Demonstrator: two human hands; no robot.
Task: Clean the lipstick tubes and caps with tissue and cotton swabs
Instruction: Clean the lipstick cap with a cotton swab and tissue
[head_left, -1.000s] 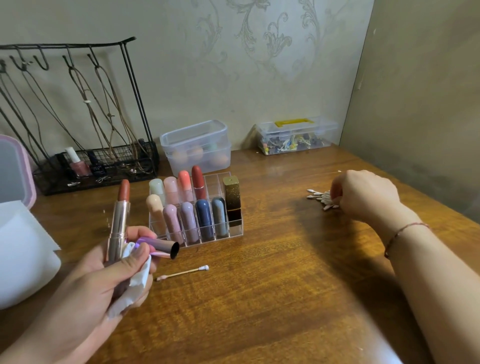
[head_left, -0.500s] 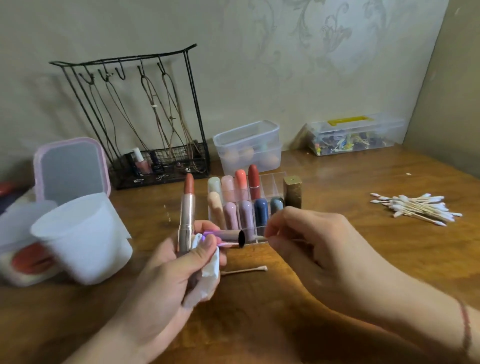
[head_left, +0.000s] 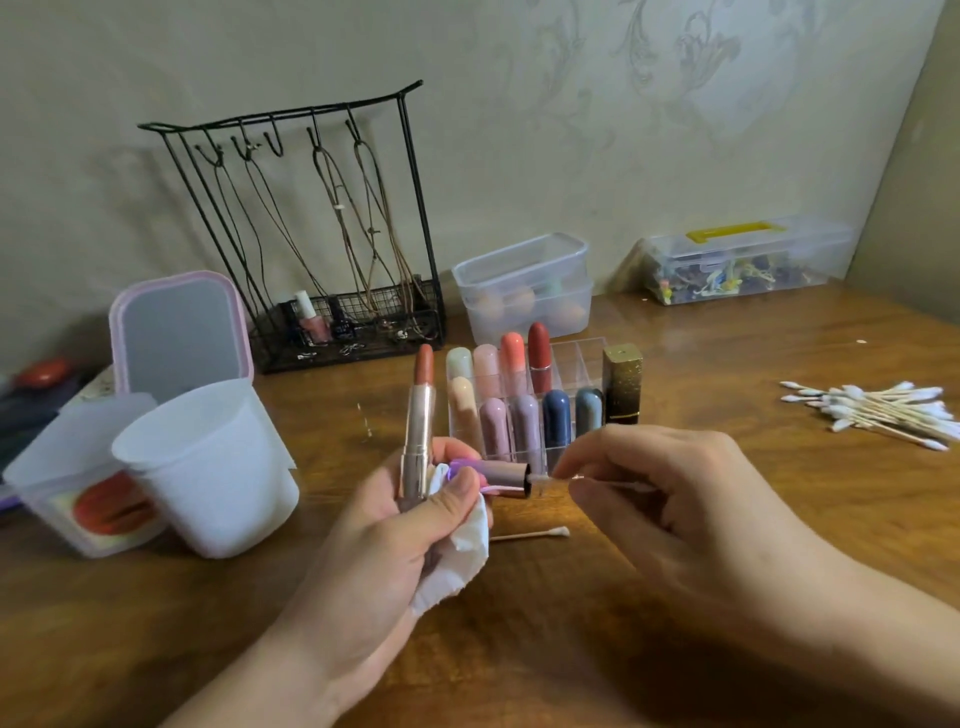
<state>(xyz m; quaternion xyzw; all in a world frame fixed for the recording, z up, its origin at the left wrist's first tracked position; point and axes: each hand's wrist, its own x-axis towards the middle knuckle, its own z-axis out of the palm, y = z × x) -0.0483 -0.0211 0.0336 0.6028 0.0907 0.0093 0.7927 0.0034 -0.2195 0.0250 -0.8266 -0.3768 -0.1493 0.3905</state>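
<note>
Head view. Left hand (head_left: 395, 525) grips three things at once: an uncapped lipstick tube (head_left: 418, 431) held upright with its reddish bullet exposed, a crumpled white tissue (head_left: 457, 556) bunched against the palm, and the cap (head_left: 498, 475) lying sideways, open mouth toward the right. Right hand (head_left: 670, 499) pinches a cotton swab (head_left: 623, 486) between thumb and fingertips, tip at the cap's mouth; whether it is inside, cannot tell.

Directly behind the hands: clear organizer (head_left: 576, 353) with rows of capped lipsticks, a gold-black lipstick (head_left: 622, 384) standing at its right end. A used swab (head_left: 530, 534) lies on the wooden table (head_left: 675, 649) below the cap. Swab pile (head_left: 878, 413) far right, well apart. Left: white cup (head_left: 208, 467), lidded tub (head_left: 83, 493), pink-framed mirror (head_left: 179, 327). Back: black wire rack (head_left: 322, 249) with cords, two clear boxes (head_left: 524, 286) (head_left: 748, 265) by the wall.
</note>
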